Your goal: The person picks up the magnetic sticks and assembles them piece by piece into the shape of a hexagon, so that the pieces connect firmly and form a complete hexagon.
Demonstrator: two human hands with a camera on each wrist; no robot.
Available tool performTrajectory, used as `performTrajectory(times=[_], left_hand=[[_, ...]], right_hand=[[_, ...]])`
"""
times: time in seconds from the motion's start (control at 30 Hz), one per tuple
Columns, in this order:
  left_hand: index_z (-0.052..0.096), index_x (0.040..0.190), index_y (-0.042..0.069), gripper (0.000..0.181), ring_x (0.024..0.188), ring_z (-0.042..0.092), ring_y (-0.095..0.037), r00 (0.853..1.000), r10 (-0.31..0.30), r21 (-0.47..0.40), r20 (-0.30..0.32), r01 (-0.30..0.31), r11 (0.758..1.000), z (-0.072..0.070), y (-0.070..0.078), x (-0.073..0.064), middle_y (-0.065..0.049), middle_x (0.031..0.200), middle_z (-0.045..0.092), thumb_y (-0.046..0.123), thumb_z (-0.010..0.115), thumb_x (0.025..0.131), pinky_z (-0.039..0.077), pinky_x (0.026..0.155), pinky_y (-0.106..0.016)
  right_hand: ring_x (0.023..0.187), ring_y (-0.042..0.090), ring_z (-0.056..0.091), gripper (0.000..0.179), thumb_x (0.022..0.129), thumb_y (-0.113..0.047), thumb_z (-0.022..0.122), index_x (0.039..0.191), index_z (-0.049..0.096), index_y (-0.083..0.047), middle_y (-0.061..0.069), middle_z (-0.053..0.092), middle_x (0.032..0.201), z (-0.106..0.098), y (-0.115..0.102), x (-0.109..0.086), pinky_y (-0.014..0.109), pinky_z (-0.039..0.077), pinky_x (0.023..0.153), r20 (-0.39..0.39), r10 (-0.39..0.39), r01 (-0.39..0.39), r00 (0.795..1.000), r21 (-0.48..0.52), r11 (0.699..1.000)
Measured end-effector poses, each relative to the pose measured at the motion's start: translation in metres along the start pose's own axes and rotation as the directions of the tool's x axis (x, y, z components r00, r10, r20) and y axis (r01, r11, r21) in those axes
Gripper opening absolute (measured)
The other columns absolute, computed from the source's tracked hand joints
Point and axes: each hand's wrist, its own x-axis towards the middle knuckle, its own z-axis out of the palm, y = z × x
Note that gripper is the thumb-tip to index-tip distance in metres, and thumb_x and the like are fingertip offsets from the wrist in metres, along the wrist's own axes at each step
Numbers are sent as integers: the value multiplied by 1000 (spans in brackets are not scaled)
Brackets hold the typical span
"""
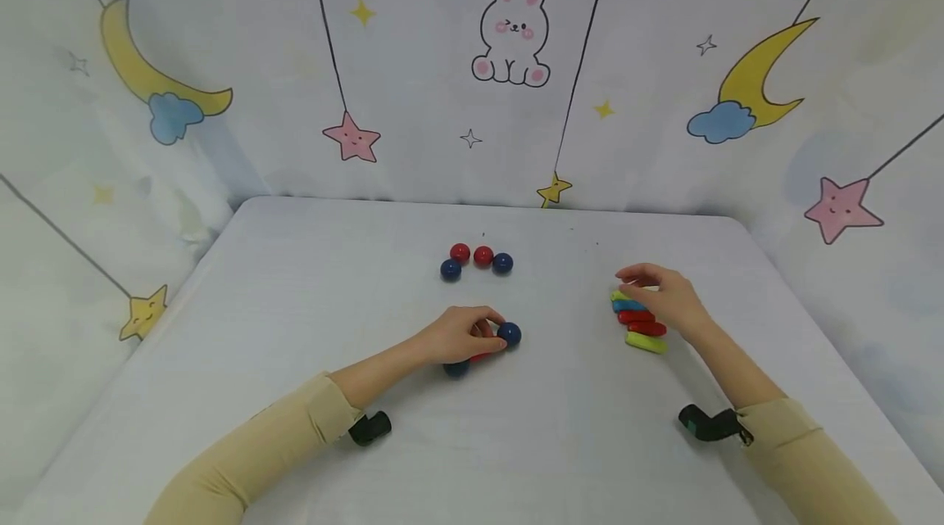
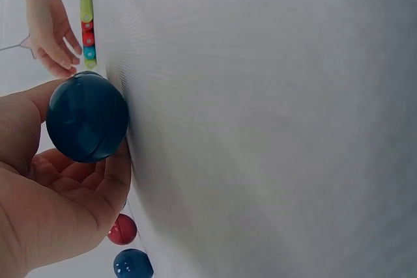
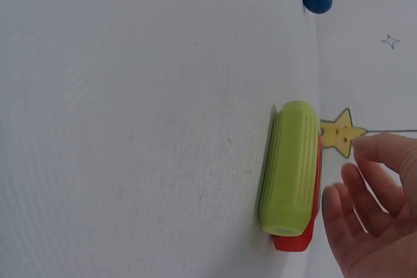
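Note:
My left hand [image 1: 460,335] pinches a glossy dark blue ball [image 1: 510,334] between thumb and fingers, low over the white table. That ball fills the middle of the grip in the left wrist view. Beneath the hand show another blue ball [image 1: 456,368] and part of a red object [image 1: 480,356], mostly hidden. My right hand [image 1: 669,300] is over the far end of a row of short ribbed cylinders, fingers loosely bent and holding nothing. The row has a near yellow-green cylinder [image 1: 646,342], red cylinders [image 1: 647,328], a blue cylinder [image 1: 627,305] and a far yellow-green cylinder [image 1: 618,296], partly covered.
Farther back on the table [image 1: 332,263] sit two red balls [image 1: 460,252] flanked by a left blue ball [image 1: 451,269] and a right blue ball [image 1: 503,263]. A printed curtain [image 1: 428,58] rises behind the table's back edge. Black devices are strapped at both wrists.

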Motion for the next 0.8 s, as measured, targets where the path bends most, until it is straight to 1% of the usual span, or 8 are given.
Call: performTrajectory(times=[0.17, 0.4, 0.53, 0.67, 0.8], left_hand=[[63, 122, 9, 34, 77, 56, -10, 1000, -2, 0, 0, 2, 1000, 0, 0, -1, 4, 89, 63, 26, 68, 92, 47, 71, -24], [63, 122, 9, 34, 77, 57, -9, 1000, 0, 6, -2, 0, 1000, 0, -2, -2, 4, 90, 64, 27, 67, 93, 47, 72, -24], [63, 122, 9, 34, 77, 57, -9, 1000, 7, 7, -2, -7, 1000, 0, -3, -1, 4, 90, 64, 27, 67, 93, 47, 71, -24], [63, 121, 9, 34, 76, 56, -9, 1000, 13, 5, -3, -13, 1000, 1, -5, -1, 5, 89, 64, 27, 67, 93, 47, 70, -24], [63, 121, 9, 34, 75, 56, -9, 1000, 17, 3, -7, -17, 1000, 1, -5, -1, 5, 89, 64, 27, 67, 93, 47, 70, -24]], right_hand=[[109, 36, 53, 38, 98, -29, 60, 125, 60, -3, 21, 60, 119, -3, 4, 1, 50, 46, 87, 6, 28, -28, 1000, -26, 999], [107, 36, 55, 38, 97, -29, 62, 123, 62, -2, 22, 62, 116, -3, 13, 6, 46, 48, 83, 65, 56, -52, 996, -74, 996], [106, 36, 56, 40, 96, -32, 62, 123, 62, -2, 22, 62, 117, 0, 19, 11, 48, 48, 84, 90, 79, -72, 993, -74, 995], [105, 35, 56, 41, 96, -31, 62, 123, 62, 0, 22, 62, 118, 2, 22, 17, 49, 47, 87, 109, 71, -64, 991, -74, 995], [103, 35, 56, 39, 95, -27, 64, 122, 62, 0, 22, 62, 117, 6, 18, 23, 48, 47, 88, 111, 54, -44, 992, -93, 995]])
